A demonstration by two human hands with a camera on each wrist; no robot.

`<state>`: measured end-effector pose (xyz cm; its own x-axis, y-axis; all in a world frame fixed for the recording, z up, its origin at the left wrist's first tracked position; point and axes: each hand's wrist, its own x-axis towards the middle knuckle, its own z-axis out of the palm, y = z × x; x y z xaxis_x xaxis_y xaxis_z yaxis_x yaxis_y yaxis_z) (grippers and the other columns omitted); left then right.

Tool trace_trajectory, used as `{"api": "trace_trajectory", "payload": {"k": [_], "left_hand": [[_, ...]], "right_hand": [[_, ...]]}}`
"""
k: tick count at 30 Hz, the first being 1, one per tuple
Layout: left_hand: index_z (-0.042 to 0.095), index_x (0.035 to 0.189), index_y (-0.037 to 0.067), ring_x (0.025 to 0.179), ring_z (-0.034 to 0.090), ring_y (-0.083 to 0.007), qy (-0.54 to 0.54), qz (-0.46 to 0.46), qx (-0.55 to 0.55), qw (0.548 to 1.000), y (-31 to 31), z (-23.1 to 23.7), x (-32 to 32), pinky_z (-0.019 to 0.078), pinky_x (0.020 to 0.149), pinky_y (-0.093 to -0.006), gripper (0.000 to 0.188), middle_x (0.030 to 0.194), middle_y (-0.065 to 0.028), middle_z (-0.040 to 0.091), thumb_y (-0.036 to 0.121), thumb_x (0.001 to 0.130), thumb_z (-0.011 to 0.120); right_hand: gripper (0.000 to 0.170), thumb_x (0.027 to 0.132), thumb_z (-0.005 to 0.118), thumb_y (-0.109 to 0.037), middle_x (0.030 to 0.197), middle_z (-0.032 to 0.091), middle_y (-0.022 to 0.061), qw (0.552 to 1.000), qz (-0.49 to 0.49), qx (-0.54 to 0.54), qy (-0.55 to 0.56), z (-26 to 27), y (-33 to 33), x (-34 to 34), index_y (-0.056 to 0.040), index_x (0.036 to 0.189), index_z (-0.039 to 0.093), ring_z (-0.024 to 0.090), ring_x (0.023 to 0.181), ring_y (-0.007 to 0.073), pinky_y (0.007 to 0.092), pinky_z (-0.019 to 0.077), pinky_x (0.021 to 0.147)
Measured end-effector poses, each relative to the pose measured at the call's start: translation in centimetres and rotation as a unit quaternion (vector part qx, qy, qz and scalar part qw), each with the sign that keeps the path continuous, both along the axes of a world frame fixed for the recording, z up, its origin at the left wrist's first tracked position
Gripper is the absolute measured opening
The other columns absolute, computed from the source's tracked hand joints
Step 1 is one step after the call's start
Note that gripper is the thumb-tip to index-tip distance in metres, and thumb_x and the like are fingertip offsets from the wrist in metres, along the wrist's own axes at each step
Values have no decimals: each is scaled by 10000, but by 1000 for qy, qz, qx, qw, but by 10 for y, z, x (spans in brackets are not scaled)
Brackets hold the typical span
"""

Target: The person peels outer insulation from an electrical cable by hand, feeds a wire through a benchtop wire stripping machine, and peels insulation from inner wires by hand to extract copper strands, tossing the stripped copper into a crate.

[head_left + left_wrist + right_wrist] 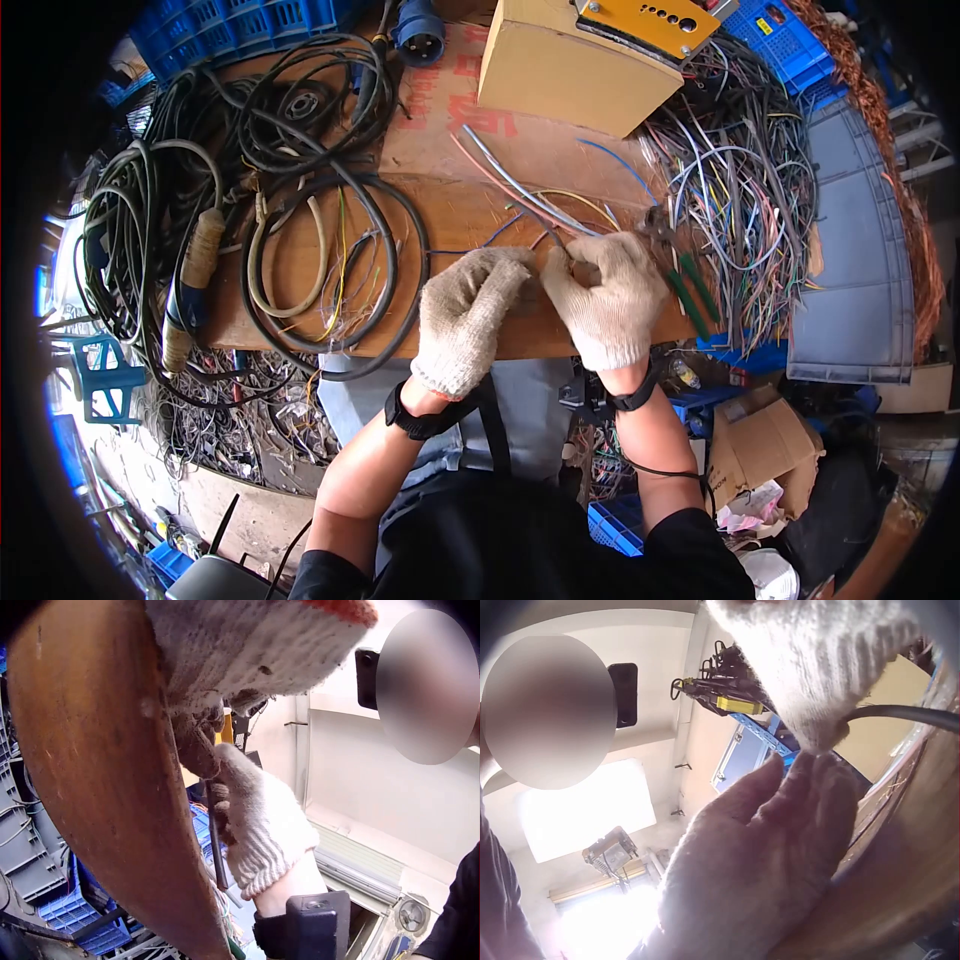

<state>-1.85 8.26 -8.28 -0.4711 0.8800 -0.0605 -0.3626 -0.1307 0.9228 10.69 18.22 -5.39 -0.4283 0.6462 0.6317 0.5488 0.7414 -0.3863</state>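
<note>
Both hands wear whitish knit gloves and meet fingertip to fingertip over the front of the wooden table (460, 215). My right hand (610, 295) pinches a short black cable (907, 712), which sticks out beyond the fingers in the right wrist view. Its thumb and forefinger point toward my left hand (465, 315). The left thumb and fingers come together at the tips; I cannot tell whether they grip the cable's end. Just beyond the hands lie loose wires, among them a pink wire (490, 175) and a blue wire (615, 163). Green-handled pliers (690, 295) rest right of my right hand.
Thick black cable coils (390, 290) cover the table's left side. A large heap of thin wires (750, 190) lies at the right. Behind stand a cardboard-coloured box (570, 75), a blue plug (418, 35) and a blue crate (230, 35). A grey panel (850, 240) flanks the heap.
</note>
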Motion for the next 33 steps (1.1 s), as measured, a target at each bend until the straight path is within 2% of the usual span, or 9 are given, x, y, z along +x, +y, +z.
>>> {"api": "trace_trajectory", "payload": {"k": [2,6,13,16,17,20,23,27,33], "left_hand": [[687,1109,-49,918,636,-118,64,-24,-2,998,1,3,-2,509,858,-283,214,990,-65,715,118,1007,599],[687,1100,-49,1003,617,-126,71,-93,50,992,2,-6,-7,497,899,-297,209,1132,-96,698,119,1000,611],[669,972,-55,929,631,-120,-1,-70,-2,998,-2,-3,-4,512,843,-289,205,1104,-114,710,138,1007,609],[667,940,-56,865,635,-106,-77,-60,-9,995,-3,-3,-6,521,798,-281,221,1089,-123,715,146,1010,610],[656,1010,-57,828,653,-114,-51,-50,7,997,-3,-8,-8,534,771,-279,219,1056,-128,717,155,1018,600],[629,1116,-56,820,678,-142,-151,-41,65,986,-1,-11,-7,562,746,-291,246,1042,-130,710,170,1031,577],[592,1207,-52,812,695,-167,-183,-42,77,979,0,-13,-9,589,718,-297,290,1050,-132,699,184,1039,563],[588,1222,-48,819,697,-169,-208,-58,105,971,0,-15,-11,601,697,-296,311,1080,-139,690,203,1038,570],[574,1261,-59,840,699,-165,-202,-64,102,972,-3,-12,-9,602,739,-305,340,1091,-138,695,196,1035,580]], "right_hand": [[199,705,839,-158,751,622,34,999,33,20,6,4,-6,4,-156,802,665,635,674,270,398,512,601],[218,688,851,-187,776,632,26,997,64,40,-8,9,-20,7,-164,825,683,640,681,262,386,517,604],[245,684,862,-215,808,645,29,995,93,40,-21,6,-24,9,-154,858,702,651,712,263,382,531,633],[313,717,878,-237,894,656,82,987,150,-33,55,8,-24,12,-96,948,721,666,796,258,367,544,706],[309,759,851,-211,933,658,98,979,151,-112,84,7,-26,19,-55,990,719,665,828,241,348,537,739],[252,814,790,-149,948,663,108,951,150,-251,95,10,-20,36,-21,1019,716,662,847,217,339,526,783],[255,809,794,-148,948,671,114,934,147,-311,94,2,-21,42,-17,1013,715,664,848,216,344,528,791],[259,776,824,-122,949,685,119,959,172,-226,14,-1,-21,42,-24,987,710,681,865,261,368,540,777],[161,788,807,-72,861,694,109,962,161,-217,45,-4,-26,39,-36,918,719,691,782,268,362,544,700]]}}
